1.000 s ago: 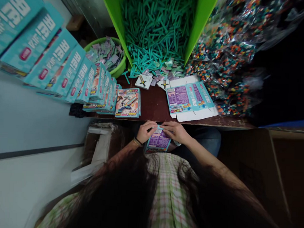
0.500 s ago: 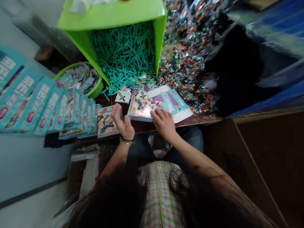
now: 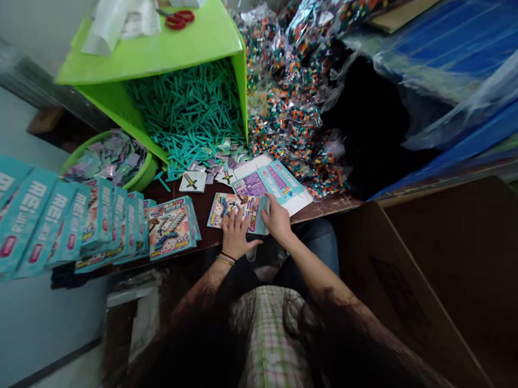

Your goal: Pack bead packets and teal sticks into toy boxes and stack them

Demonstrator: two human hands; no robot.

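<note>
Box (image 3: 237,207) marked "DIY" flat on table (image 3: 326,205), left hand (image 3: 235,235) spread open on it, right hand (image 3: 275,217) gripping its edge

Ahead of me a green bin (image 3: 162,55) lies tipped on its side, spilling teal plastic sticks (image 3: 189,115). Red scissors (image 3: 178,18) rest on top of it. Bags of coloured beads (image 3: 287,104) are heaped to my right. A green basin (image 3: 143,176) holds small packets, and finished teal boxes (image 3: 71,224) line my left.
</note>
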